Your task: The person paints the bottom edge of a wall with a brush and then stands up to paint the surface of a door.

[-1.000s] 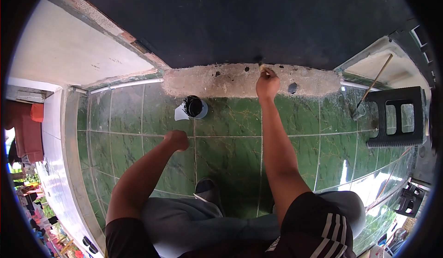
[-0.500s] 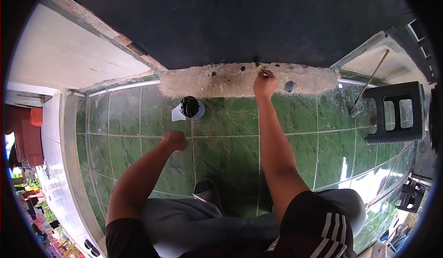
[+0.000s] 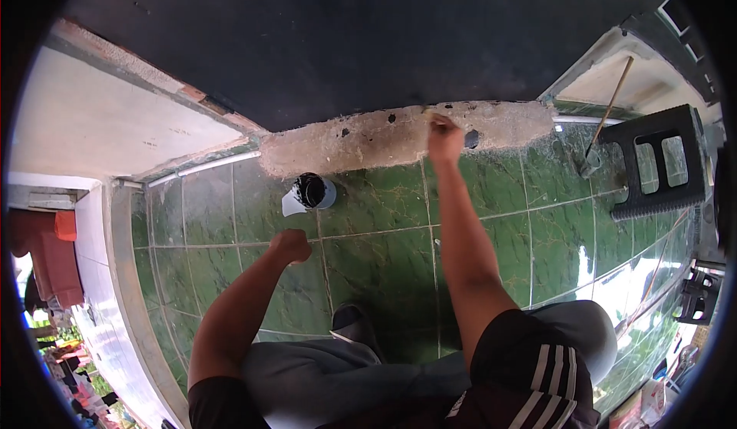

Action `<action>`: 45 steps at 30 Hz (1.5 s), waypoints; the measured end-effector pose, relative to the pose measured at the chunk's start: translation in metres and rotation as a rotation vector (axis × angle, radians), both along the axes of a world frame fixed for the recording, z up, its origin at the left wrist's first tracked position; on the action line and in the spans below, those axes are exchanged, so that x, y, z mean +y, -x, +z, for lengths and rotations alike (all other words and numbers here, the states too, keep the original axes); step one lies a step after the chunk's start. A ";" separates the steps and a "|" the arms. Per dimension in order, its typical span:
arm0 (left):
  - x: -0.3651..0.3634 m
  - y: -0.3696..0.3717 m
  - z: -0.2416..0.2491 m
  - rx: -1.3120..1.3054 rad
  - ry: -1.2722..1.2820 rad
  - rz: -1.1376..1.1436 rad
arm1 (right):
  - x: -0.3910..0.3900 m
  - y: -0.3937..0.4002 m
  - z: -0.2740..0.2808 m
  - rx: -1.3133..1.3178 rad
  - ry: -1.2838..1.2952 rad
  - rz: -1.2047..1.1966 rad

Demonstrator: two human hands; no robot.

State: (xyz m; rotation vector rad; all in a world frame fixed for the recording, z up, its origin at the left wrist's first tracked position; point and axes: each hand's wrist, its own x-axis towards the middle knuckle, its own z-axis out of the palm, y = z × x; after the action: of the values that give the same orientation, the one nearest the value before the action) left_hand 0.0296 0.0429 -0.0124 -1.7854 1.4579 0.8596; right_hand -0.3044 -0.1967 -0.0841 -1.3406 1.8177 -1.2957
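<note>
My right hand (image 3: 444, 139) is closed on a paintbrush (image 3: 429, 112), slightly blurred, at the lower edge of a black-painted wall (image 3: 345, 37). The bristles are hard to make out against the dark paint. Below that edge runs a rough bare cement strip (image 3: 368, 141) with several black spots. My left hand (image 3: 291, 246) is closed in a fist over the green tiles, with nothing showing in it. Just beyond the fist stands a white paint container (image 3: 326, 195), its inside coated with black paint.
Green tiled floor (image 3: 384, 260) surrounds my feet. To the right sits a black plastic stool (image 3: 626, 172), with a long-handled tool (image 3: 612, 106) leaning beside it. A pale side wall (image 3: 138, 106) rises at left, and a white pipe (image 3: 203, 165) runs along its foot.
The view has tilted slightly. My right hand and the paintbrush remain near the wall's lower edge, the hand turned a little and more blurred. My left hand keeps its fist.
</note>
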 end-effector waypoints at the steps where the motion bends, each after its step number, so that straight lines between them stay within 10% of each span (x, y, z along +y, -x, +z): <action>1: 0.000 0.001 0.003 -0.001 -0.013 -0.008 | -0.008 0.026 -0.008 0.058 0.026 -0.071; 5: 0.013 -0.011 -0.001 -0.023 0.010 0.005 | -0.048 0.122 -0.036 -0.370 0.139 -0.720; 10: 0.012 -0.009 -0.004 -0.016 0.018 -0.018 | -0.037 0.051 -0.025 -0.088 0.256 -0.368; 15: -0.002 0.002 -0.002 -0.018 -0.046 -0.046 | 0.032 -0.075 0.021 -0.321 0.178 0.393; 18: -0.004 0.006 0.002 -0.007 -0.026 -0.003 | 0.024 -0.055 0.040 -0.360 0.145 0.459; 28: -0.007 0.017 0.004 -0.048 -0.123 -0.059 | -0.048 0.145 0.030 -0.312 0.246 -0.608; 36: -0.012 0.029 -0.002 -0.016 -0.099 -0.046 | 0.030 -0.058 0.066 -0.420 0.271 0.373; 39: -0.011 0.032 0.002 0.013 -0.038 -0.067 | 0.020 -0.048 0.069 -0.296 0.309 0.345; 45: -0.006 0.023 0.003 -0.027 -0.092 -0.068 | -0.037 0.098 0.080 -0.582 0.302 -0.491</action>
State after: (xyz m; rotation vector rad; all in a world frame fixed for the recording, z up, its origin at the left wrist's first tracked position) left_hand 0.0069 0.0372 -0.0094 -1.6643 1.4301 0.8514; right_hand -0.4024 -0.2334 -0.0038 -0.5402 1.6102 -2.0250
